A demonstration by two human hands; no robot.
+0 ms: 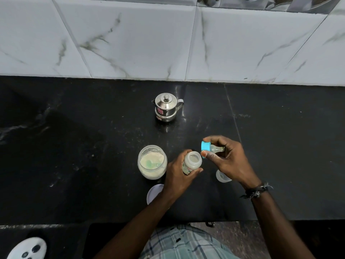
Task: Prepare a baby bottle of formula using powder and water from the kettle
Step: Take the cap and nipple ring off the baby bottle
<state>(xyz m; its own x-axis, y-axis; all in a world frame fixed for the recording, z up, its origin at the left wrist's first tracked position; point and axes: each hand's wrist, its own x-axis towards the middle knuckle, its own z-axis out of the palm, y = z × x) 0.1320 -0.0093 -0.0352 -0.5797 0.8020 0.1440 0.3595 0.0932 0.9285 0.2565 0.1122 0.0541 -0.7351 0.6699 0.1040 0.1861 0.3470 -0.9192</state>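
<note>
**Bottle open in left hand, teat collar held off in right**

Black stone counter (74, 146), white marble-look tile wall (130, 40) at the far edge.

Left hand (179, 174): fingers and thumb wrapped round the body of the baby bottle (192, 162), holding it roughly upright, near centre. Bottle mouth is uncovered and faces the camera; contents cannot be made out.

Right hand (225, 159): fingertips and thumb pinch the blue screw collar with teat (210, 148), turned on its side, teat pointing right into the palm. Collar sits just right of and slightly beyond the bottle mouth, not on it. Dark thread band (256, 190) on the right wrist.

Powder jar (152, 162): clear, lid off, just left of the bottle, pale powder inside with a green scoop (152, 163) lying in it. A round white lid (154, 193) lies flat on the near side of the jar, partly under the left forearm.

Clear cap (222, 176): on the counter under the right hand, partly hidden.

Steel kettle (166, 107): lid on, standing far centre, well apart from both hands, handle to the right.

Near left corner: white object with dark spots (28, 248), cut by the frame.
</note>
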